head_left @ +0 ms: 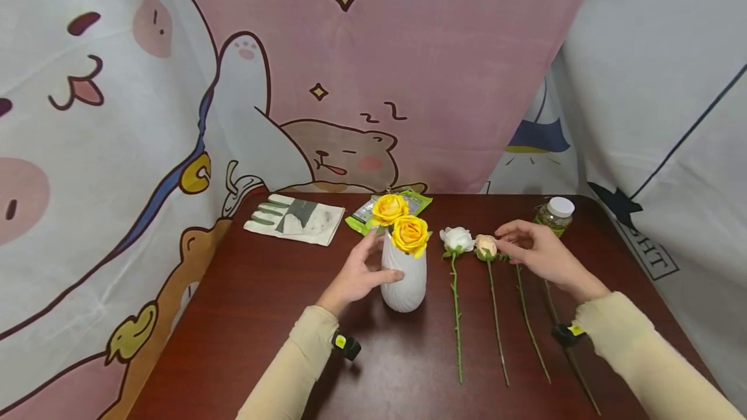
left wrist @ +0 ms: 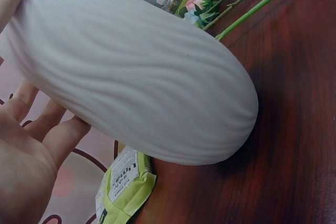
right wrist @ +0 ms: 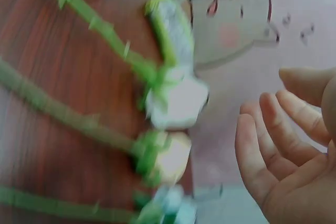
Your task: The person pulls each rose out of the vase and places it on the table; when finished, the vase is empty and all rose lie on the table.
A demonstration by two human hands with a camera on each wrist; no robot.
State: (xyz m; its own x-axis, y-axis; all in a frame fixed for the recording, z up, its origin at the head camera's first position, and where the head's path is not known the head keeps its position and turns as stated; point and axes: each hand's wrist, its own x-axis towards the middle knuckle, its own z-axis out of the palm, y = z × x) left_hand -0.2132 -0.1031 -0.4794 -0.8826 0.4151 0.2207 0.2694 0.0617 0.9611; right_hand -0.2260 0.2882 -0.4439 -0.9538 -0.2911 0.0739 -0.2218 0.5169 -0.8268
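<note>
A white ribbed vase (head_left: pixel 404 280) stands upright on the table with two yellow roses (head_left: pixel 410 236) in its mouth. My left hand (head_left: pixel 363 271) holds the vase from its left side, thumb across the front; the left wrist view shows the ribbed wall (left wrist: pixel 152 77) close up. My right hand (head_left: pixel 539 251) hovers by the flower heads, its fingers loosely bent and, in the right wrist view, with nothing between them. Nearest to it lie a peach rose (head_left: pixel 486 247) and a white rose (head_left: pixel 457 240). The heads of two more stems (head_left: pixel 528 319) are mostly hidden behind this hand.
Behind the vase lies a green packet (head_left: pixel 417 201). White work gloves (head_left: pixel 294 219) rest at the back left. A white-capped jar (head_left: pixel 557 212) stands at the back right. Printed cloth (head_left: pixel 455 70) hangs round the table's back and sides.
</note>
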